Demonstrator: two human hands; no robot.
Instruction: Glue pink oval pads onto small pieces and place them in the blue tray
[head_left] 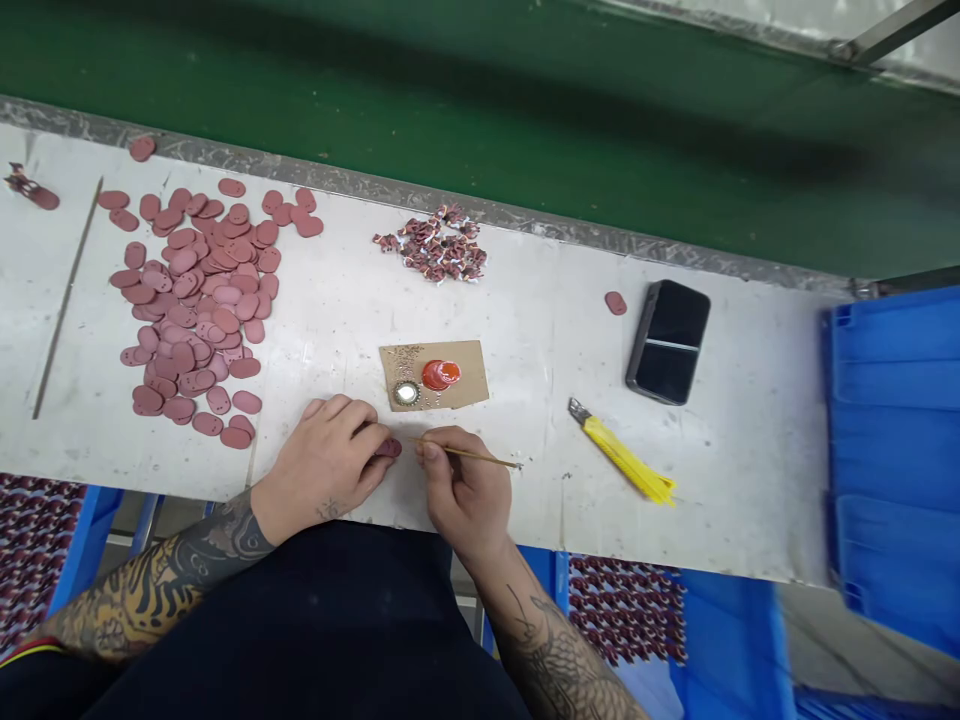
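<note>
Between the thumb and fingers of my left hand [330, 460] is a small reddish-brown oval disc [388, 448]. My right hand [465, 490] pinches a thin wooden stick [480, 457], its tip pointing left toward the disc, a small gap apart. Just beyond both hands lies a piece of cardboard [472, 385]. On it are a blob of red-orange paste [440, 375], a small round container with white stuff [406, 393] and scattered tiny bits. To the left spreads a heap of the same oval discs [202, 300].
A pile of small brown-and-white figures [442, 245] sits near the back rim. Rightward lie a black rectangular case [669, 340], a yellow-handled cutter [626, 460] and one disc [616, 303]. Blue crates [892, 460] stand at the right end; a long rod [67, 300] lies far left.
</note>
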